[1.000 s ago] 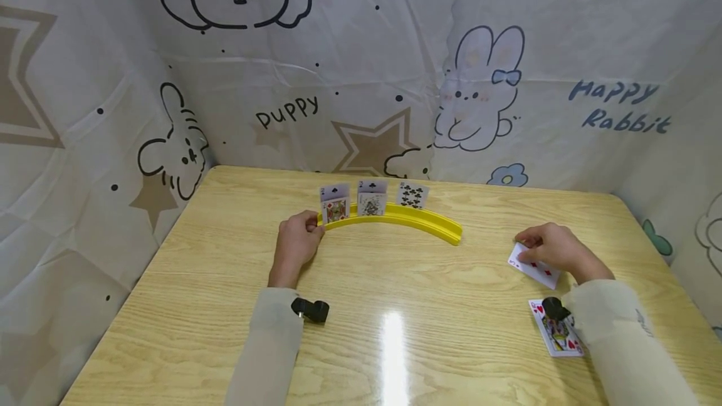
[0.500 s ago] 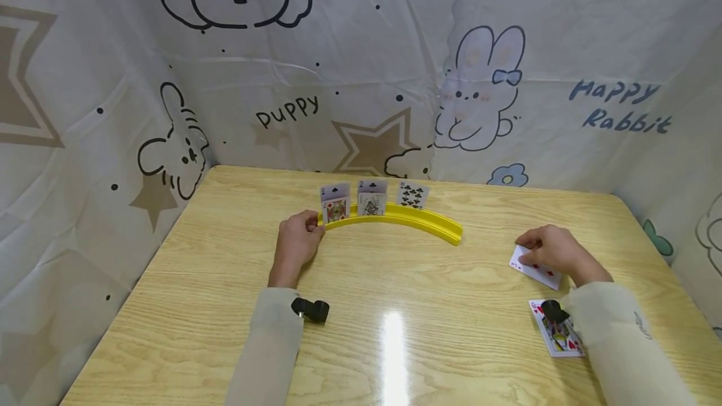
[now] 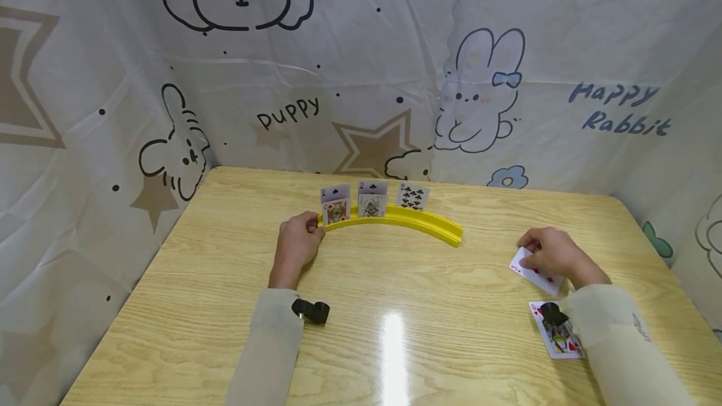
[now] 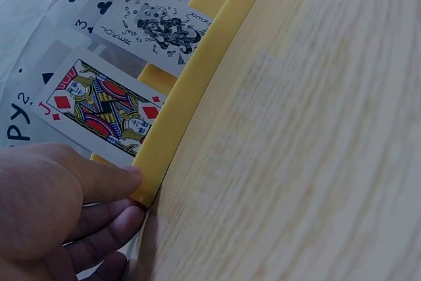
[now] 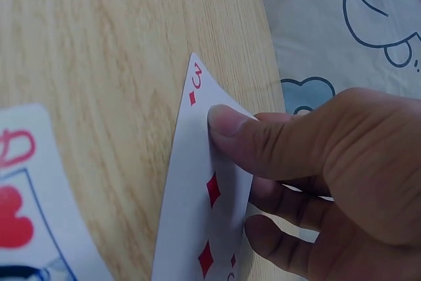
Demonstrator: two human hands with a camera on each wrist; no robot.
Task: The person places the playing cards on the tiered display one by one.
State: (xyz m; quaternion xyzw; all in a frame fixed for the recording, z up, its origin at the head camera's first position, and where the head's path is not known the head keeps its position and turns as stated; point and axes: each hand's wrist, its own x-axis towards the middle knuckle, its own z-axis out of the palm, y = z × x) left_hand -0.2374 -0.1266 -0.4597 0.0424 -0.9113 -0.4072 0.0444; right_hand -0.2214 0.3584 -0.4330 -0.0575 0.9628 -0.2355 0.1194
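My left hand [image 3: 299, 240] pinches the left end of a curved yellow card holder [image 3: 429, 223] between thumb and fingers. At that end, a jack of diamonds [image 4: 102, 106] stands in front of a spade card. Beside it a joker [image 4: 158, 25] stands before a three of clubs, mostly covered. Farther right along the holder is another club card [image 3: 413, 196]. Over on the right of the table, my right hand [image 3: 555, 255] pinches a three of diamonds [image 5: 197, 182], thumb on its face and fingers behind; the card bends slightly near its top corner.
A queen of hearts [image 3: 555, 340] lies face up on the wooden table [image 3: 451, 331], partly under the right wrist's black camera [image 3: 554, 313]. A printed cloth [image 3: 316, 49] hangs behind the table and along its sides.
My right hand has shifted slightly toward me with the three of diamonds. The left hand and the holder stay where they were.
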